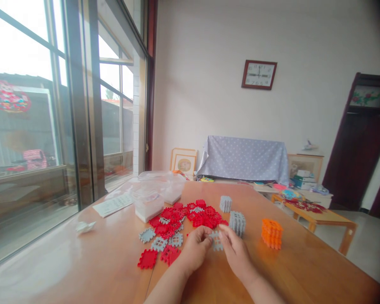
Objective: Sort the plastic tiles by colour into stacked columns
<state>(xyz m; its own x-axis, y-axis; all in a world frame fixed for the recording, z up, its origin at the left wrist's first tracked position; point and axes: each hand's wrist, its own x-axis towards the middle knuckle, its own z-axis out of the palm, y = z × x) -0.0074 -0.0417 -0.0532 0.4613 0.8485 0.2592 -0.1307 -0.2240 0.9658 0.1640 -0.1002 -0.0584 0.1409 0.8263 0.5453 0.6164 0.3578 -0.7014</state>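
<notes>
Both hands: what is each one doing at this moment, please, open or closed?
Left hand: closed, holding the left side of a gray tile.
Right hand: fingers at the tile's right side; whether they grip cannot be told.

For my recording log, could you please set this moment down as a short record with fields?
Left hand: pinching a gray lattice tile
Right hand: at that tile's right edge, grip unclear
Loose tiles: red and gray, on the table
Gray stacks: two, beyond the right hand
Orange stack: right of the gray stacks
Clear tubs: beyond the loose tiles, leftward
</notes>
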